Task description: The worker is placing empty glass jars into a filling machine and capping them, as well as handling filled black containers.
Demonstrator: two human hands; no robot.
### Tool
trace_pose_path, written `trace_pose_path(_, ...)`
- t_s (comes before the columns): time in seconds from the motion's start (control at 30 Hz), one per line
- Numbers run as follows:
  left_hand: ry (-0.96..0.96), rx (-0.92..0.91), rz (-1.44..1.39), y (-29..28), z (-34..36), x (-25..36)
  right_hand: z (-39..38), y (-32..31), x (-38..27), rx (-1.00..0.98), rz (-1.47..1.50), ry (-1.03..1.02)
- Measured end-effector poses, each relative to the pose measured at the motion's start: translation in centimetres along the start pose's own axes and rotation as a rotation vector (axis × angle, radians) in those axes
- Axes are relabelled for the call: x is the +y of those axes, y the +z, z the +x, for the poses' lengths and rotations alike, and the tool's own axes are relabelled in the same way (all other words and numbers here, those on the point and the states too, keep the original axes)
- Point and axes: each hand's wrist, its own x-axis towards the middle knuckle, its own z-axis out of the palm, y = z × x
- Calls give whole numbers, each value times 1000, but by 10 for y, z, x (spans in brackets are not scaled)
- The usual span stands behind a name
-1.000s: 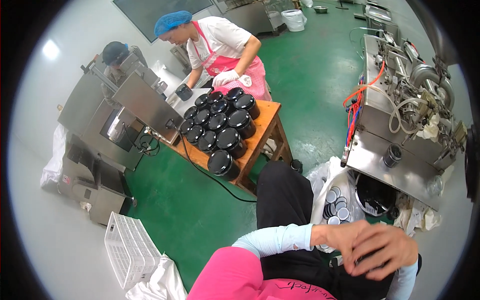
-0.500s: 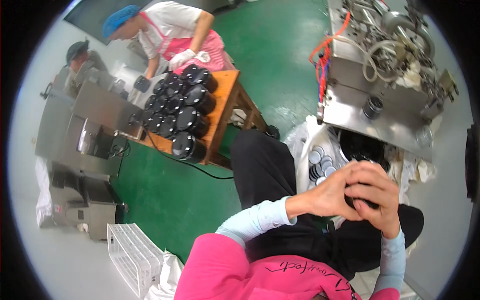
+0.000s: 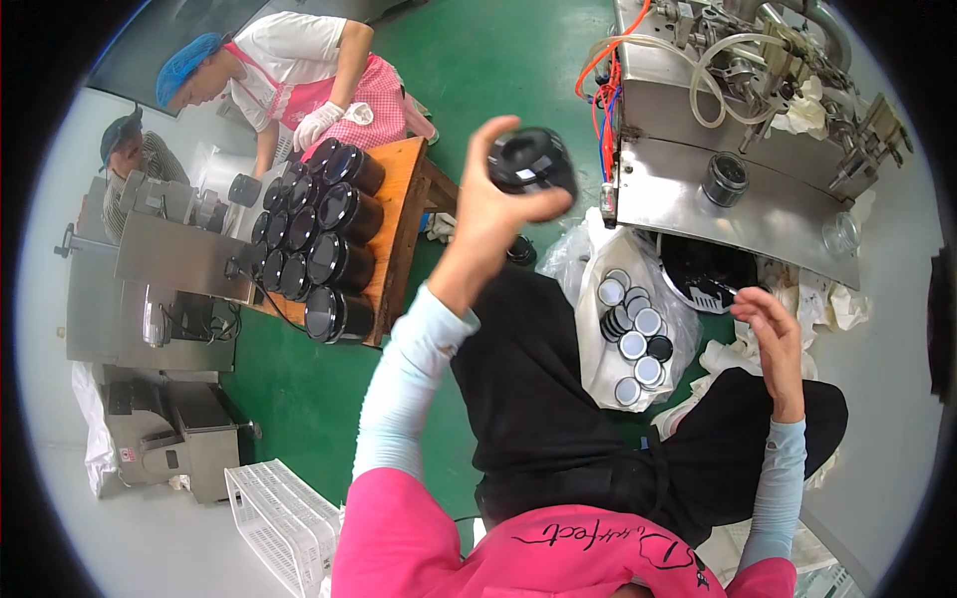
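Note:
My left hand (image 3: 490,207) is raised in front of me, its fingers wrapped round a dark jar with a black lid (image 3: 533,161). That jar is in the air between the wooden table and the steel machine. Over my right knee, my right hand (image 3: 772,329) holds nothing, its fingers slightly bent and apart. Just left of it lies a white bag (image 3: 595,374) with several loose round lids (image 3: 632,345), mostly pale inside up. A black basin (image 3: 698,267) sits behind the bag, close to my right fingertips.
Several black-lidded jars (image 3: 337,259) crowd the wooden table (image 3: 400,214) at left. A co-worker (image 3: 299,75) in a pink apron stands behind it; another person (image 3: 135,154) sits farther left. The steel machine (image 3: 688,169) at right carries one jar (image 3: 726,179). A white crate (image 3: 284,523) lies lower left.
My hands were together around the dark jar over my lap. Now they are apart: the left has carried the jar up and left, and the right has let go.

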Motion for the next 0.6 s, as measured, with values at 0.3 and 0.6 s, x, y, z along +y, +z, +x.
trace_pose_path(0.3,-267,266,317,-62,18,-140,13,-4,38,-123,-90,304)
trace_pose_path(0.6,-660,421,889,-89,-54,-273,17,-8,66,-111,-151,531)
